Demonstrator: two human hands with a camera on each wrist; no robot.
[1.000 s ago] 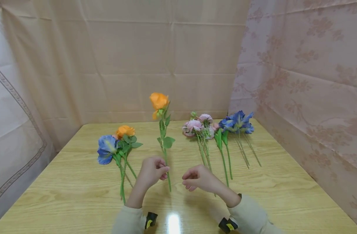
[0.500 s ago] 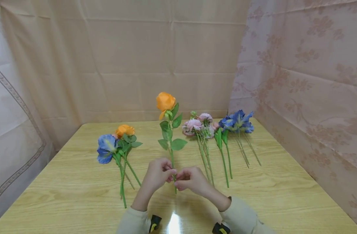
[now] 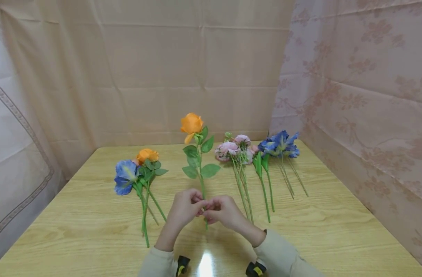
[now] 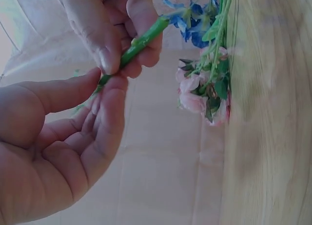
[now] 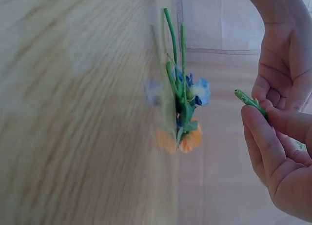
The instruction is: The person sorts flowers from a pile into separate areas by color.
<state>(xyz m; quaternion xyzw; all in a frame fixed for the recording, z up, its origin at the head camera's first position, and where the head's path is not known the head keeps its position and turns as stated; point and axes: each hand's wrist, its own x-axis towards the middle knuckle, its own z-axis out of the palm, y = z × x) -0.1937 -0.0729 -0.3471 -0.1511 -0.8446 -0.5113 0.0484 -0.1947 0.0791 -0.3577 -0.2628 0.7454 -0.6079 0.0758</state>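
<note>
An orange rose (image 3: 191, 124) with green leaves stands nearly upright above the table in the head view, held by its stem. My left hand (image 3: 186, 207) pinches that stem between thumb and fingers. Just below and to the right, my right hand (image 3: 225, 212) pinches the stem too, its fingertips close against the left ones. In the left wrist view the green stem (image 4: 144, 41) passes through both hands. The stem's cut end (image 5: 239, 93) sticks out past the right fingers in the right wrist view.
On the wooden table (image 3: 86, 231), a blue flower (image 3: 126, 177) and another orange flower (image 3: 148, 155) lie bundled at left. Pink flowers (image 3: 229, 149), green stems with leaves (image 3: 259, 164) and blue flowers (image 3: 281, 144) lie at right. A beige curtain (image 3: 155, 77) hangs behind.
My right hand has come in from the right and taken hold of the lower stem. The left hand and rose have shifted slightly right, and the rose's leaves have turned.
</note>
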